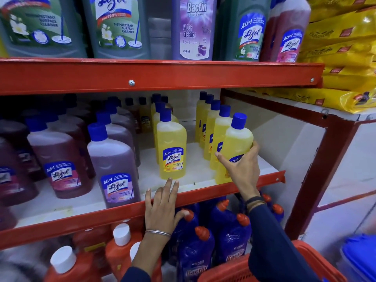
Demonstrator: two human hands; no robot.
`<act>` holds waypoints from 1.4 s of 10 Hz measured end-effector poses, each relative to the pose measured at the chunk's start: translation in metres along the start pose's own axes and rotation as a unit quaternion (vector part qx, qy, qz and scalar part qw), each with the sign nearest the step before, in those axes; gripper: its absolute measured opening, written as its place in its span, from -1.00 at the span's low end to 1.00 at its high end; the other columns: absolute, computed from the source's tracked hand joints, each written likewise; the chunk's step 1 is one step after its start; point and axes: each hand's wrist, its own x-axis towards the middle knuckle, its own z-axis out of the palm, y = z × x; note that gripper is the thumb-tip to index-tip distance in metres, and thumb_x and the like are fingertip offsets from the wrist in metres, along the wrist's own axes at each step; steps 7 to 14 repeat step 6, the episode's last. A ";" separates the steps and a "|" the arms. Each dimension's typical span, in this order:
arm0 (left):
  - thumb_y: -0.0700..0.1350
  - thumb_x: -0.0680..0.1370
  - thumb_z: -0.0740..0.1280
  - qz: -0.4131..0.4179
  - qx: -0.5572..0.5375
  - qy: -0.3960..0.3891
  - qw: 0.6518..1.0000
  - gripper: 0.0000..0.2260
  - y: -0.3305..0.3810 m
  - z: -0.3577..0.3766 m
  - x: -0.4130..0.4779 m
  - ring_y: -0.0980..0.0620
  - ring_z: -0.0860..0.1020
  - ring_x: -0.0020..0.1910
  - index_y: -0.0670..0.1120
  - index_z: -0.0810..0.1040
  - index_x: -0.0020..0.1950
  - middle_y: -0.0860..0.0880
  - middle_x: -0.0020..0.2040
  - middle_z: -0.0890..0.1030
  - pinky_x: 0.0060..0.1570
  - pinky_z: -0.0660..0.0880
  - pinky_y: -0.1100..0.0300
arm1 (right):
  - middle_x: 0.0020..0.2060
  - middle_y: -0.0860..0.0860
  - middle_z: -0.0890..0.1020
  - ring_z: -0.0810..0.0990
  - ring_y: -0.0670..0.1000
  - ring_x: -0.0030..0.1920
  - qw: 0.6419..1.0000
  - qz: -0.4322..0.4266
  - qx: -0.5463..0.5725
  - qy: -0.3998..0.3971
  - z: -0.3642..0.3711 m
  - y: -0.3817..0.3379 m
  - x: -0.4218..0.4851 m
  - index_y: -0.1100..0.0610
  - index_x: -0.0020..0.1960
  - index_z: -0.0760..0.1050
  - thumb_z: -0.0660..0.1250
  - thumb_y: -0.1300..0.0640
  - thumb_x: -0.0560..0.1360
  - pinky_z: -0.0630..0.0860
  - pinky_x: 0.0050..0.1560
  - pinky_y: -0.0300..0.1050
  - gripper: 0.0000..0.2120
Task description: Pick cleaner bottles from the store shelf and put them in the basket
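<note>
While gripped by right hand at right centre of frame, front yellow cleaner bottle stands tilted at middle shelf edge, not yet lifted clear. Left hand spread flat, empty, fingers over shelf lip just below second yellow bottle. Red basket at lower right: only rim in view, contents cannot be told. Judged early stage; transfer to basket remaining.

The right hand is gripping a yellow bottle at the shelf's front right corner; the left hand is lying flat on its front edge.
</note>
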 end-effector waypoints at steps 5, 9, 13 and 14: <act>0.37 0.35 0.14 0.037 -0.013 -0.018 0.999 -0.30 -0.003 -0.012 -0.005 -0.10 0.58 0.12 -0.03 0.34 0.35 -0.07 0.28 0.55 0.16 0.43 -0.16 | 0.31 0.14 0.38 0.46 0.20 0.25 0.999 -0.008 -0.009 -0.038 0.001 0.006 -0.004 0.11 0.40 0.13 0.47 -0.27 0.26 0.52 0.02 0.17 -0.09; 0.37 0.42 0.09 0.056 -0.133 -0.012 0.989 -0.29 -0.007 -0.027 -0.012 -0.07 0.49 0.29 -0.02 0.26 0.45 -0.06 0.41 0.42 0.18 0.45 -0.07 | 0.31 0.16 0.36 0.47 0.16 0.22 0.999 0.015 0.037 -0.015 -0.017 0.016 -0.028 0.15 0.41 0.17 0.47 -0.21 0.31 0.48 0.07 0.04 -0.14; 0.37 0.42 0.09 0.056 -0.133 -0.012 0.989 -0.29 -0.007 -0.027 -0.012 -0.07 0.49 0.29 -0.02 0.26 0.45 -0.06 0.41 0.42 0.18 0.45 -0.07 | 0.31 0.16 0.36 0.47 0.16 0.22 0.999 0.015 0.037 -0.015 -0.017 0.016 -0.028 0.15 0.41 0.17 0.47 -0.21 0.31 0.48 0.07 0.04 -0.14; 0.37 0.42 0.09 0.056 -0.133 -0.012 0.989 -0.29 -0.007 -0.027 -0.012 -0.07 0.49 0.29 -0.02 0.26 0.45 -0.06 0.41 0.42 0.18 0.45 -0.07 | 0.31 0.16 0.36 0.47 0.16 0.22 0.999 0.015 0.037 -0.015 -0.017 0.016 -0.028 0.15 0.41 0.17 0.47 -0.21 0.31 0.48 0.07 0.04 -0.14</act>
